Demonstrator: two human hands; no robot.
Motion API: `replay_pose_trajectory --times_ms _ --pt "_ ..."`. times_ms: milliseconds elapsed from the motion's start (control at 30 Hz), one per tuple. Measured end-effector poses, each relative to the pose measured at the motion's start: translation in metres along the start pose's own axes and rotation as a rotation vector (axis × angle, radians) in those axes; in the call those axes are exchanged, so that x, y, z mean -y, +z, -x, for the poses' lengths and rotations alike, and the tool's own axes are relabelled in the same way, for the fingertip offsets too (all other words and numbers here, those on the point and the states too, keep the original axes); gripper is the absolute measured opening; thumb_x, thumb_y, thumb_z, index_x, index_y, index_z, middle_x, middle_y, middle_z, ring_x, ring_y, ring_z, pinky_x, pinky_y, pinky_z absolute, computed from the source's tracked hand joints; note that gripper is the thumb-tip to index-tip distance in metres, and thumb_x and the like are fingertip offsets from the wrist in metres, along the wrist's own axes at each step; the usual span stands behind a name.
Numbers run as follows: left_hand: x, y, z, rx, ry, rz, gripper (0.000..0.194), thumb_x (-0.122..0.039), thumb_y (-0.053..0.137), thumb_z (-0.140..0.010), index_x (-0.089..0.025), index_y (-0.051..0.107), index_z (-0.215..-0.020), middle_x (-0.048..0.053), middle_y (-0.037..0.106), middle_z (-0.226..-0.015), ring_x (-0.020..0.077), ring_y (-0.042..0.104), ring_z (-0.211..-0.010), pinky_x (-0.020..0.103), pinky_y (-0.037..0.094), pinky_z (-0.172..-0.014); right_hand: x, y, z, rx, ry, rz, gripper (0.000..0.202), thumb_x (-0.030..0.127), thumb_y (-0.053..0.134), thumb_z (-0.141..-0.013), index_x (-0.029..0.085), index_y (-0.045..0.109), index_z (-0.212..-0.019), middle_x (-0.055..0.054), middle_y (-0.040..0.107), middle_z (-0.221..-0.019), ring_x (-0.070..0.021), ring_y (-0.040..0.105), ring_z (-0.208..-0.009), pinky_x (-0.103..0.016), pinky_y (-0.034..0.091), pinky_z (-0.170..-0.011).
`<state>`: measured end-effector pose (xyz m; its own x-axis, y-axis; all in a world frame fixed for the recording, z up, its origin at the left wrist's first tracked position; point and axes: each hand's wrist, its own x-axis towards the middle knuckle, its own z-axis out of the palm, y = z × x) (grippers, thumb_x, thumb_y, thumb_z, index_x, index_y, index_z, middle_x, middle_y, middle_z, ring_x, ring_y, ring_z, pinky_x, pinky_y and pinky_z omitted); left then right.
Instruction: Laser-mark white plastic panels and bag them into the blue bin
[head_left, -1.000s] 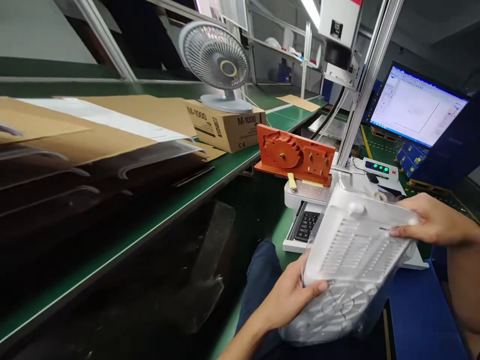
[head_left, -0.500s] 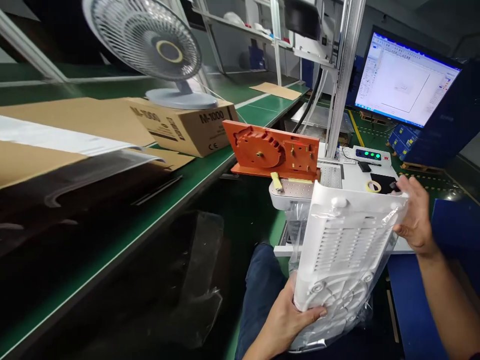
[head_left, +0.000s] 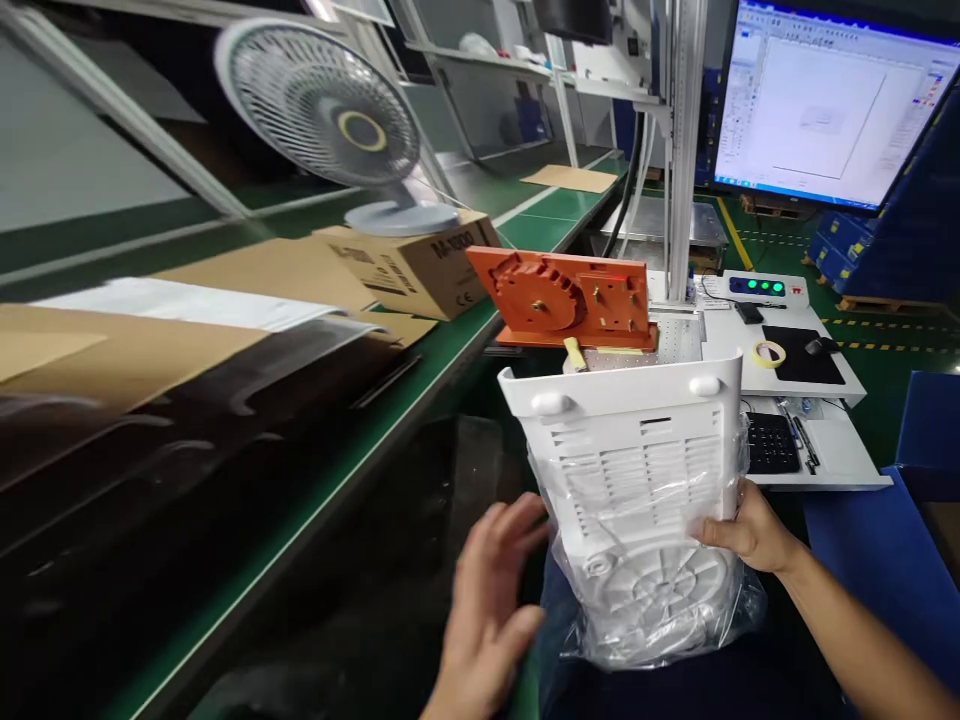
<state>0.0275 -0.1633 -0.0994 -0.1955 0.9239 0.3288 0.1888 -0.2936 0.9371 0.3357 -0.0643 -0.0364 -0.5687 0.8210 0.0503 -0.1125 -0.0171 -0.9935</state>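
Note:
A white vented plastic housing [head_left: 645, 450] stands tilted over the person's lap, its upper end bare and its lower part inside a clear plastic bag [head_left: 637, 640]. My right hand [head_left: 750, 530] grips the right side of the housing through the bag, thumb on the front. To the left of the housing is my left hand [head_left: 491, 605], fingers apart and holding nothing. Behind the housing an orange fixture [head_left: 574, 300] stands on a perforated plate [head_left: 679, 340], with a yellow-wrapped piece [head_left: 574, 354] at its foot.
A fan [head_left: 360, 130] stands on a cardboard box [head_left: 420, 265] at the left bench. Cardboard sheets [head_left: 270, 270] lie nearer. At the right are a monitor [head_left: 832, 110], a tape roll [head_left: 769, 354], a mouse [head_left: 821, 346], a keypad [head_left: 772, 443] and a blue box [head_left: 862, 540].
My left hand has let go of the housing and moved left. My right hand has taken hold of its right side. The bag sits lower, baring the housing's top, and the view has shifted.

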Motion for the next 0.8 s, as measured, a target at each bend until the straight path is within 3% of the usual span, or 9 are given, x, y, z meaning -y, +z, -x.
replay_pose_trajectory --times_ms 33,100,167,233,333,400,500,667,800 --pt "-0.021 -0.012 -0.013 -0.112 0.196 -0.046 0.072 -0.053 0.061 -0.107 -0.044 0.033 -0.173 0.008 0.048 -0.171 0.0386 0.049 -0.158 0.060 0.052 -0.124 0.003 0.005 -0.003 0.030 0.011 -0.017 0.036 0.050 0.091 -0.091 0.033 0.081 -0.122 -0.002 0.079 -0.125 -0.0345 0.075 -0.122 -0.054 0.059 -0.115" --pt "-0.069 -0.032 -0.041 -0.300 0.622 -0.262 0.073 -0.027 0.072 -0.099 -0.046 0.047 -0.166 0.000 0.054 -0.164 0.0311 0.053 -0.154 0.054 0.053 -0.125 0.008 0.019 -0.008 0.078 0.042 -0.030 0.039 0.051 0.090 -0.093 0.029 0.080 -0.123 -0.004 0.080 -0.123 -0.0342 0.074 -0.122 -0.053 0.059 -0.115" --pt "-0.117 -0.046 -0.066 -0.286 0.806 -0.507 0.080 -0.017 0.076 -0.093 -0.038 0.049 -0.165 0.001 0.056 -0.164 0.0318 0.053 -0.155 0.063 0.039 -0.134 0.010 0.037 -0.011 0.102 0.074 -0.010 0.045 0.054 0.092 -0.090 0.025 0.078 -0.122 -0.006 0.080 -0.116 -0.0346 0.075 -0.117 -0.052 0.061 -0.110" --pt "-0.155 -0.053 -0.083 -0.165 0.745 -0.746 0.069 -0.026 0.077 -0.098 -0.023 0.051 -0.162 0.010 0.061 -0.159 0.0327 0.060 -0.146 0.058 0.047 -0.127 0.012 0.056 -0.013 0.134 0.100 0.018 0.049 0.056 0.094 -0.088 0.024 0.076 -0.121 -0.006 0.079 -0.110 -0.0336 0.076 -0.107 -0.049 0.065 -0.100" --pt "-0.183 -0.061 -0.095 -0.021 0.489 -0.963 0.066 -0.062 0.071 -0.102 -0.013 0.064 -0.147 0.008 0.080 -0.115 0.0215 0.077 -0.094 0.032 0.060 -0.086 0.013 0.072 -0.009 0.131 0.025 0.098 0.066 0.055 0.093 -0.090 0.027 0.065 -0.143 -0.008 0.075 -0.132 -0.0332 0.072 -0.121 -0.049 0.062 -0.109" --pt "-0.187 -0.069 -0.096 -0.024 0.350 -0.960 0.072 -0.078 0.072 -0.094 -0.013 0.076 -0.125 0.001 0.076 -0.085 0.0137 0.066 -0.066 0.023 0.051 -0.066 0.011 0.066 -0.004 0.061 -0.081 0.164 0.087 0.053 0.094 -0.090 0.033 0.048 -0.161 -0.009 0.055 -0.164 -0.0338 0.056 -0.149 -0.052 0.046 -0.129" --pt "-0.183 -0.087 -0.086 -0.092 0.163 -0.886 0.070 -0.080 0.078 -0.086 -0.011 0.076 -0.096 -0.002 0.069 -0.071 0.0090 0.056 -0.057 0.018 0.042 -0.056 -0.003 0.031 0.010 0.033 -0.072 0.298 0.106 0.056 0.097 -0.086 0.039 0.036 -0.171 -0.007 0.028 -0.182 -0.0345 0.028 -0.168 -0.059 0.023 -0.141" --pt "-0.177 -0.109 -0.057 -0.285 -0.039 -0.683 0.068 -0.076 0.082 -0.085 -0.010 0.068 -0.089 -0.003 0.060 -0.064 0.0086 0.050 -0.058 0.018 0.038 -0.053 -0.055 -0.028 0.036 0.261 0.289 0.272 0.115 0.055 0.106 -0.071 0.033 0.047 -0.167 -0.012 0.045 -0.174 -0.0376 0.034 -0.166 -0.056 0.022 -0.141" --pt "-0.169 -0.123 -0.045 -0.391 0.021 -0.542 0.058 -0.066 0.089 -0.084 -0.012 0.069 -0.087 -0.004 0.058 -0.066 0.0085 0.047 -0.060 0.019 0.038 -0.053 -0.090 -0.039 0.037 0.235 0.293 0.191 0.079 0.061 0.096 -0.081 0.030 0.067 -0.148 -0.012 0.067 -0.150 -0.0391 0.062 -0.144 -0.053 0.046 -0.128"
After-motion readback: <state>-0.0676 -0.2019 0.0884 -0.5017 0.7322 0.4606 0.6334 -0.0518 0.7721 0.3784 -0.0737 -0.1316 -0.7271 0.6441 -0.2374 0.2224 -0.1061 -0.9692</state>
